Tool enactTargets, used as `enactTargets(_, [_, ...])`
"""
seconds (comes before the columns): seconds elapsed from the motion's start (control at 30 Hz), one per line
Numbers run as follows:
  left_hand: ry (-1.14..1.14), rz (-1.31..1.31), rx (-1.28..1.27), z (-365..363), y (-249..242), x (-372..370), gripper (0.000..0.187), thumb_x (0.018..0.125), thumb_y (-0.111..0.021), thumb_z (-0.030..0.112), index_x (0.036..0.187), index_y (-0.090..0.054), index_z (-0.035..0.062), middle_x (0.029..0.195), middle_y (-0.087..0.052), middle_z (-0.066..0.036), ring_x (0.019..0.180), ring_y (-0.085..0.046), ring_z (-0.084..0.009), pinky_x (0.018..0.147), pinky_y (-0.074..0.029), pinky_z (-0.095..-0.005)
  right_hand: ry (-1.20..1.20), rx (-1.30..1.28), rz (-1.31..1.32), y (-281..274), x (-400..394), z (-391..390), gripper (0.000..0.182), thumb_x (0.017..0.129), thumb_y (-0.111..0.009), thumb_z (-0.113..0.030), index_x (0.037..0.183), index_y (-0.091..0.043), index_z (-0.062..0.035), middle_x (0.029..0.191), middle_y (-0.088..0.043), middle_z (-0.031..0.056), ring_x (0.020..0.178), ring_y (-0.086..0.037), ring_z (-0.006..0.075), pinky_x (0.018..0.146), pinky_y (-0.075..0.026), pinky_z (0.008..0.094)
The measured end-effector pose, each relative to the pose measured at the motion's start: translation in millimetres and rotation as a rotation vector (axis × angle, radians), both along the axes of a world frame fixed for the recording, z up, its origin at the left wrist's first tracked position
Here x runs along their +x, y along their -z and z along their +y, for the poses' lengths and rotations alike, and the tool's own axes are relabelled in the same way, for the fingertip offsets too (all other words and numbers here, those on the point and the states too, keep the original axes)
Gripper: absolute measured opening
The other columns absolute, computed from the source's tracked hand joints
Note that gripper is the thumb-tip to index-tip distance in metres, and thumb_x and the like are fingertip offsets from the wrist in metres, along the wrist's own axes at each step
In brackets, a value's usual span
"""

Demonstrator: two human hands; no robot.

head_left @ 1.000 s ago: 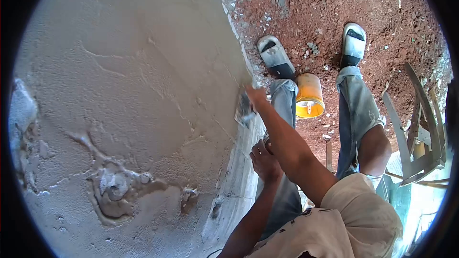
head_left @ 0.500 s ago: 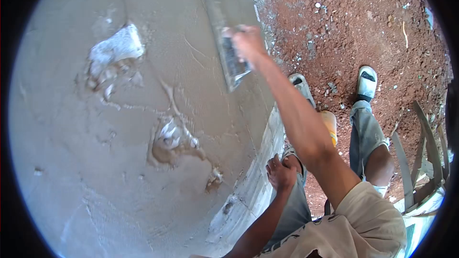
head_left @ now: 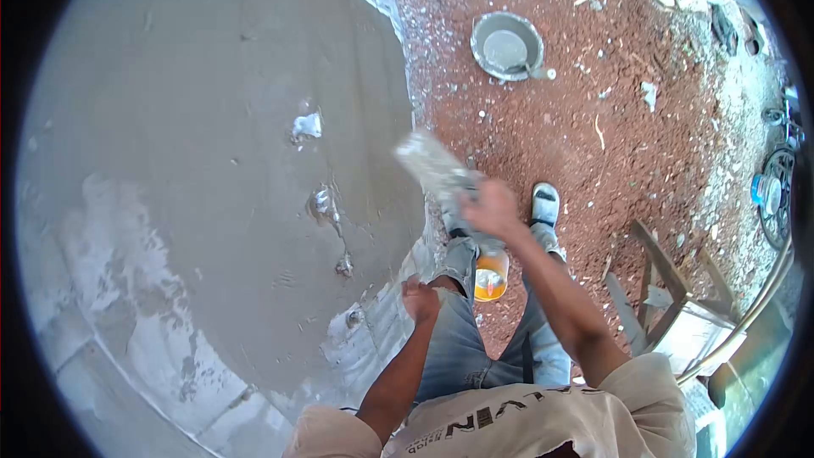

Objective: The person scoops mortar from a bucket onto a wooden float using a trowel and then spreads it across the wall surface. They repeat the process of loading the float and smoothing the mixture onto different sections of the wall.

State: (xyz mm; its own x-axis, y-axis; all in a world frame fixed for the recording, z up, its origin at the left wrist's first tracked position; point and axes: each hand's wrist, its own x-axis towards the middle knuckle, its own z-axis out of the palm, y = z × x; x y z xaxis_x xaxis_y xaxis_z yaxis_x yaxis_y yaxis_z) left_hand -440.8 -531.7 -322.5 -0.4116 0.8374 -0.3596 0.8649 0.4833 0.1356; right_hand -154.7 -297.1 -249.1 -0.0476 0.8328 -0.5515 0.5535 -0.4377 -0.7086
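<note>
My right hand (head_left: 492, 208) is wrapped round the handle of a finishing trowel (head_left: 431, 161), blurred by motion. Its long flat blade is raised over the slab's edge and the ground beside it, tilted up to the left. Wet grey mortar (head_left: 195, 119) covers the broad surface on my left. Two small lumps stand out there, a whitish one (head_left: 307, 125) and a rougher one (head_left: 322, 203). By my left knee, my left hand (head_left: 420, 298) is at the surface's rough edge with its fingers apart and nothing in it.
A yellow bucket (head_left: 491, 278) stands between my legs. On the red soil (head_left: 585, 136) ahead sits a round basin (head_left: 507, 47) with grey mix inside. A wooden stand (head_left: 678, 314) is at my right, with a wheel (head_left: 774, 195) farther off. Pale blocks (head_left: 212, 382) border the mortar at lower left.
The trowel has come off the mortar and swung right, toward my legs. My view has risen and shifted, bringing in the basin and more of the bucket. My left hand stays by my knee.
</note>
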Motion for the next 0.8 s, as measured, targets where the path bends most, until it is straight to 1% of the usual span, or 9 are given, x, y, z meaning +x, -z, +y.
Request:
enactTargets(0.03, [0.001, -0.047, 0.054, 1.3, -12.4, -1.8, 0.016, 0.09, -0.069, 0.014, 0.102, -0.077, 0.0067, 0.113, -0.076, -0.02, 0.11, -0.07, -0.0389, 0.099, -0.054, -0.0507, -0.008, 0.001, -0.11, 39.7, 47.9, -27.9, 0.044, 0.096, -0.066, -0.04, 0.109, -0.074, 0.0012, 0.098, -0.076, 0.0276, 0.092, -0.076, 0.0438, 0.085, -0.06, 0.0552])
enactTargets(0.17, [-0.334, -0.095, -0.119, -22.1, -66.1, -14.0, 0.016, 0.086, -0.073, 0.016, 0.1, -0.079, 0.0124, 0.109, -0.079, -0.013, 0.11, -0.072, -0.031, 0.097, -0.056, -0.0441, -0.019, -0.257, -0.552, 26.6, 224.0, -124.7, 0.045, 0.091, -0.068, -0.039, 0.109, -0.074, 0.002, 0.107, -0.075, 0.0289, 0.101, -0.075, 0.0458, 0.091, -0.06, 0.0546])
enactTargets(0.3, [-0.225, 0.054, -0.376, -104.5, -82.3, -53.0, 0.021, 0.08, -0.079, 0.025, 0.099, -0.083, 0.0168, 0.119, -0.079, -0.011, 0.112, -0.074, -0.0289, 0.099, -0.058, -0.0418, 0.026, -0.482, -0.641, -20.3, 309.9, -197.2, 0.043, 0.088, -0.07, -0.031, 0.113, -0.076, 0.0033, 0.116, -0.075, 0.0303, 0.108, -0.074, 0.045, 0.096, -0.059, 0.0523])
enactTargets(0.37, [-0.134, 0.062, -0.472, -174.0, -75.1, -65.0, 0.023, 0.079, -0.082, 0.027, 0.099, -0.085, 0.0171, 0.118, -0.079, -0.012, 0.107, -0.076, -0.0302, 0.095, -0.061, -0.0414, -0.02, -0.401, -0.709, -6.2, 338.1, -241.5, 0.044, 0.084, -0.069, -0.033, 0.107, -0.074, 0.005, 0.111, -0.075, 0.0327, 0.107, -0.074, 0.0472, 0.091, -0.061, 0.054])
enactTargets(0.47, [-0.641, -0.144, -0.442, -214.1, -136.1, -18.3, 0.026, 0.078, -0.083, 0.033, 0.099, -0.087, 0.0189, 0.108, -0.082, -0.009, 0.106, -0.077, -0.0315, 0.1, -0.06, -0.0396, -0.108, -0.523, -0.716, -42.7, 343.2, -239.5, 0.047, 0.084, -0.07, -0.034, 0.109, -0.074, 0.006, 0.113, -0.074, 0.0343, 0.109, -0.074, 0.0473, 0.093, -0.061, 0.0532])
enactTargets(0.57, [-0.526, -0.164, -0.456, -239.9, -160.9, 13.0, 0.03, 0.079, -0.082, 0.042, 0.098, -0.087, 0.0187, 0.105, -0.082, -0.01, 0.103, -0.078, -0.0333, 0.095, -0.061, -0.0426, -0.199, -0.444, -0.727, -67.4, 331.9, -204.7, 0.048, 0.083, -0.071, -0.034, 0.108, -0.075, 0.0074, 0.111, -0.073, 0.0362, 0.108, -0.074, 0.0478, 0.093, -0.06, 0.0536])
enactTargets(0.63, [-0.49, -0.153, -0.531, -280.6, -116.6, 16.1, 0.042, 0.073, -0.083, 0.041, 0.105, -0.085, 0.0135, 0.108, -0.082, -0.013, 0.104, -0.078, -0.0294, 0.093, -0.061, -0.0404, -0.247, -0.362, -0.724, -77.0, 321.8, -173.4, 0.047, 0.083, -0.072, -0.033, 0.106, -0.076, 0.0078, 0.109, -0.073, 0.0368, 0.107, -0.074, 0.0481, 0.092, -0.06, 0.0541])
enactTargets(0.7, [-0.035, -0.058, -0.926, -241.4, -125.7, 33.6, 0.041, 0.084, -0.074, 0.045, 0.11, -0.085, 0.0149, 0.114, -0.081, -0.014, 0.108, -0.078, -0.0255, 0.094, -0.06, -0.0422, -0.257, -0.337, -0.773, -83.9, 314.2, -141.0, 0.048, 0.082, -0.073, -0.033, 0.105, -0.076, 0.0087, 0.106, -0.073, 0.0373, 0.105, -0.074, 0.0487, 0.091, -0.06, 0.0543])
enactTargets(0.8, [0.0, -0.064, -0.902, -220.9, -110.6, 42.1, 0.044, 0.093, -0.064, 0.051, 0.115, -0.084, 0.0184, 0.12, -0.08, -0.013, 0.113, -0.077, -0.0232, 0.097, -0.06, -0.0446, -0.336, -0.246, -0.812, -100.9, 306.0, -81.7, 0.047, 0.084, -0.074, -0.035, 0.104, -0.077, 0.0074, 0.1, -0.075, 0.035, 0.1, -0.077, 0.0468, 0.082, -0.062, 0.0546])
